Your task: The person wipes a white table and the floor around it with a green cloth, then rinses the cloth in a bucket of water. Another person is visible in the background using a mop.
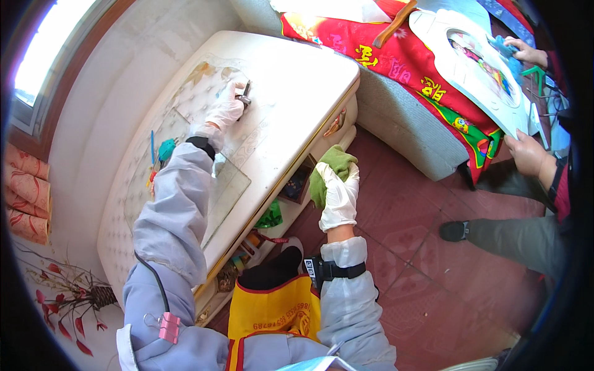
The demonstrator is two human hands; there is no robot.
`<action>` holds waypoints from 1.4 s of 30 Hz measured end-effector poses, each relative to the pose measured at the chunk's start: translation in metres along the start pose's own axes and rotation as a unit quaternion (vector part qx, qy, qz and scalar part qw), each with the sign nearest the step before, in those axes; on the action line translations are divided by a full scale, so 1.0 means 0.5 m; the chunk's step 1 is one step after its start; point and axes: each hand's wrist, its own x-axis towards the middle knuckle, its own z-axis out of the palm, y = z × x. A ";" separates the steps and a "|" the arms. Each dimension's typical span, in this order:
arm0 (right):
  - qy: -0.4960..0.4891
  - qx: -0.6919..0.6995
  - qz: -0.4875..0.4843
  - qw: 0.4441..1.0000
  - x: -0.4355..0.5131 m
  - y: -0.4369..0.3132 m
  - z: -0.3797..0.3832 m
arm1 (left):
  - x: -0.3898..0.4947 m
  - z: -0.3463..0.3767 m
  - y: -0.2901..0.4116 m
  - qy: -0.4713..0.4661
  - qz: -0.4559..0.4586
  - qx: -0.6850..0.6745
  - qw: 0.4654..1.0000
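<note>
In a thin white glove, my left hand (226,107) grips a small dark object with metal parts (244,98), whose exact kind I cannot tell. It is held over the white top of a low cabinet (297,83). Beneath my left forearm, a clear glass sheet (231,182) lies on that top. My right hand (339,197), also gloved, is closed around a bunched green cloth (335,160) just off the cabinet's front edge. Left of my left sleeve lie a teal plug-like piece (167,149) and a thin blue stick (152,143).
Below the cabinet top, an open compartment (297,182) and a green packet (270,215) show. Across the tiled floor (408,250), another person's hands (531,153) hold a white oval-windowed frame (431,35) and a blue cloth (509,53) beside a red covering (334,41). Dried flowers (69,297) stand left.
</note>
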 end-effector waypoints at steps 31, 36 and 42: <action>-0.005 0.019 0.005 1.000 -0.004 -0.006 -0.009 | -0.195 -0.293 -0.107 -0.015 -0.273 0.403 0.873; -0.008 -0.005 0.013 1.000 -0.004 0.012 -0.011 | -0.227 -0.279 -0.120 -0.013 -0.186 0.448 0.874; -0.018 -0.005 -0.003 1.000 0.003 0.016 -0.013 | -0.110 -0.159 -0.061 0.025 -0.097 0.252 0.963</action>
